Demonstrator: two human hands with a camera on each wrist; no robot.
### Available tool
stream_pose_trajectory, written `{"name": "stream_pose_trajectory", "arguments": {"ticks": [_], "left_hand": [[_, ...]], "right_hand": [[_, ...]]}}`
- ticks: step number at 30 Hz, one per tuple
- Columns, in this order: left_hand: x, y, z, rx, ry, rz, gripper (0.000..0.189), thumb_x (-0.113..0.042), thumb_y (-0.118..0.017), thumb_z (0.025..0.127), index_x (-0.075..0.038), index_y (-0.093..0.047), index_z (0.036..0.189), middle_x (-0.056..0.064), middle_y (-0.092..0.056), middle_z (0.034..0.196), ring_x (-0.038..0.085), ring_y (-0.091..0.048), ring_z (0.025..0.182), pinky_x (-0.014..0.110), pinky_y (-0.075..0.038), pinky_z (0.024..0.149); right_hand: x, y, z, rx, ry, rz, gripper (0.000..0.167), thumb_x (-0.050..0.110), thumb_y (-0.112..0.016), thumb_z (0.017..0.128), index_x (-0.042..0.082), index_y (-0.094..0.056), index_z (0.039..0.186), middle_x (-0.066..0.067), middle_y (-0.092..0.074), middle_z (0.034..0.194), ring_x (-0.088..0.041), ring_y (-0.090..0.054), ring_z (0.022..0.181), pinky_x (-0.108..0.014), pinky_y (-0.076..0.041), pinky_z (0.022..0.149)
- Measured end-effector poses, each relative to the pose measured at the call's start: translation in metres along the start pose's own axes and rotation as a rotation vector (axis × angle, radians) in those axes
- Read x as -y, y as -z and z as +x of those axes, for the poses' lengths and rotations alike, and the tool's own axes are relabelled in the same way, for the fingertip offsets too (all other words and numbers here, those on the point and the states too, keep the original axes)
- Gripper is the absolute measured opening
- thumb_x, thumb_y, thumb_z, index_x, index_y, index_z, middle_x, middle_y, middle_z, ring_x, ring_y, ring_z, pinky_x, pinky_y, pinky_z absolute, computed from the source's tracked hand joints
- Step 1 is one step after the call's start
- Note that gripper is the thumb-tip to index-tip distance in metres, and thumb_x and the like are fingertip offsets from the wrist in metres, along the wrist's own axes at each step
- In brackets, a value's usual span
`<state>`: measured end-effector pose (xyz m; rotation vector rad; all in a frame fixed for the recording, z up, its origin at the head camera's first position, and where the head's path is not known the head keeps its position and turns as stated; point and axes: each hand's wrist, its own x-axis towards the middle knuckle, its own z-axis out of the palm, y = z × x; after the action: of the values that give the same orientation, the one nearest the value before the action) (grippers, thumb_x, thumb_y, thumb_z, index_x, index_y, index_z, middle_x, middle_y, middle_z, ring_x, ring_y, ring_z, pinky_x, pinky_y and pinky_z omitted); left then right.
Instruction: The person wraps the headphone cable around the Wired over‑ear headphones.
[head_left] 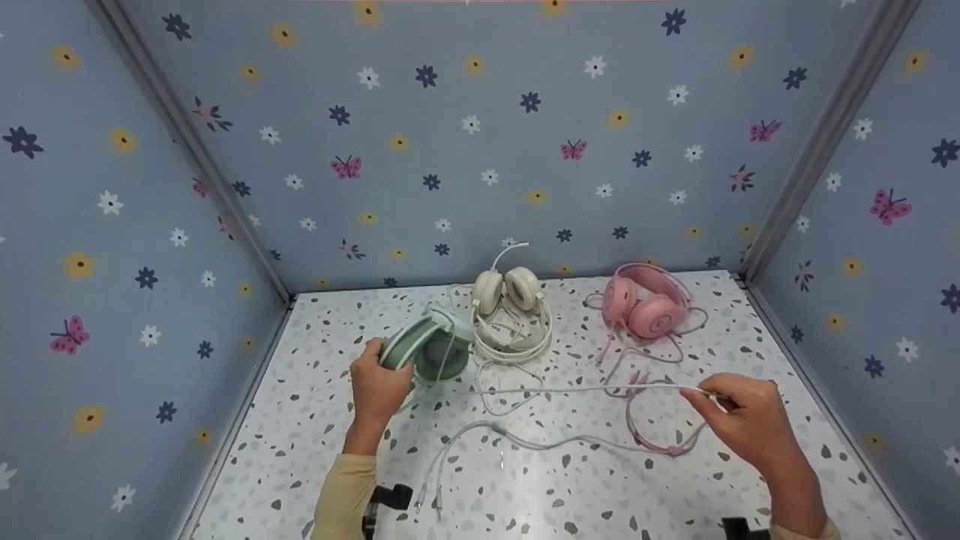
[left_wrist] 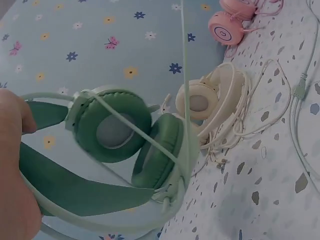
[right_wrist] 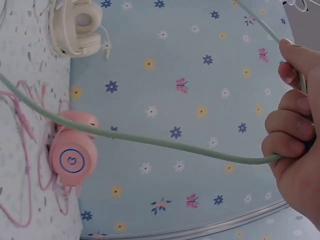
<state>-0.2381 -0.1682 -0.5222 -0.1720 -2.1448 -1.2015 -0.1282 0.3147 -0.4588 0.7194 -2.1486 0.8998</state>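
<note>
My left hand (head_left: 379, 386) grips a pair of green headphones (head_left: 442, 358) by the headband, lifted and tilted over the left part of the table. In the left wrist view, the green ear cushions (left_wrist: 112, 125) face the camera, and a thin cable crosses in front of them. Over the table's right side, my right hand (head_left: 757, 424) holds the pale green cable (head_left: 577, 389), which stretches nearly straight between the hands. The right wrist view shows curled fingers (right_wrist: 287, 122) around this cable (right_wrist: 150, 141). A splitter (left_wrist: 300, 87) divides its lower stretch on the table.
Cream headphones (head_left: 487, 292) with a raised microphone arm and coiled cord stand at the back middle. Pink headphones (head_left: 658, 315) lie at the back right, their pink cable (head_left: 634, 427) looping forward beneath the stretched cable. Flowered panels (head_left: 510, 120) enclose the speckled table (head_left: 525, 495).
</note>
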Motion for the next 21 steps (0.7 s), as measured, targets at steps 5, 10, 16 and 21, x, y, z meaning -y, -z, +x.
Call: {"name": "stream_pose_trajectory", "arguments": {"ticks": [5, 10, 16, 21], "left_hand": [[-0.016, 0.002, 0.002, 0.227, -0.041, 0.053, 0.028, -0.002, -0.074, 0.071, -0.010, -0.065, 0.097, 0.004, -0.063, 0.076, 0.016, -0.056, 0.061, 0.035, -0.046, 0.054], [-0.032, 0.008, 0.005, 0.471, -0.065, 0.032, 0.034, -0.004, -0.074, 0.074, -0.017, -0.067, 0.105, -0.003, -0.065, 0.084, 0.012, -0.057, 0.067, 0.035, -0.048, 0.060], [-0.042, 0.013, 0.007, 0.813, -0.059, -0.120, 0.038, -0.003, -0.070, 0.077, -0.025, -0.067, 0.108, -0.006, -0.061, 0.085, 0.014, -0.051, 0.066, 0.035, -0.045, 0.061], [-0.036, 0.011, 0.005, 0.970, -0.039, -0.418, 0.032, -0.003, -0.076, 0.080, -0.013, -0.070, 0.109, 0.002, -0.063, 0.088, 0.016, -0.054, 0.071, 0.037, -0.049, 0.067]], "right_hand": [[0.014, 0.003, 0.032, -0.103, 0.156, -0.023, 0.024, 0.022, -0.074, 0.088, 0.010, -0.067, 0.069, 0.007, -0.047, 0.057, 0.001, -0.030, 0.049, -0.018, -0.026, 0.046], [0.030, 0.001, 0.057, -0.268, 0.245, -0.073, 0.045, 0.039, -0.067, 0.092, 0.003, -0.065, 0.064, 0.004, -0.038, 0.051, -0.001, -0.023, 0.046, -0.021, -0.018, 0.044], [0.023, -0.009, 0.068, -0.419, 0.239, -0.163, 0.053, 0.043, -0.066, 0.091, 0.000, -0.064, 0.062, -0.002, -0.038, 0.048, -0.005, -0.023, 0.043, -0.026, -0.017, 0.042], [-0.007, -0.021, 0.073, -0.478, 0.159, -0.320, 0.060, 0.052, -0.061, 0.092, 0.000, -0.063, 0.062, -0.007, -0.046, 0.049, -0.013, -0.030, 0.039, -0.032, -0.021, 0.040]]}}
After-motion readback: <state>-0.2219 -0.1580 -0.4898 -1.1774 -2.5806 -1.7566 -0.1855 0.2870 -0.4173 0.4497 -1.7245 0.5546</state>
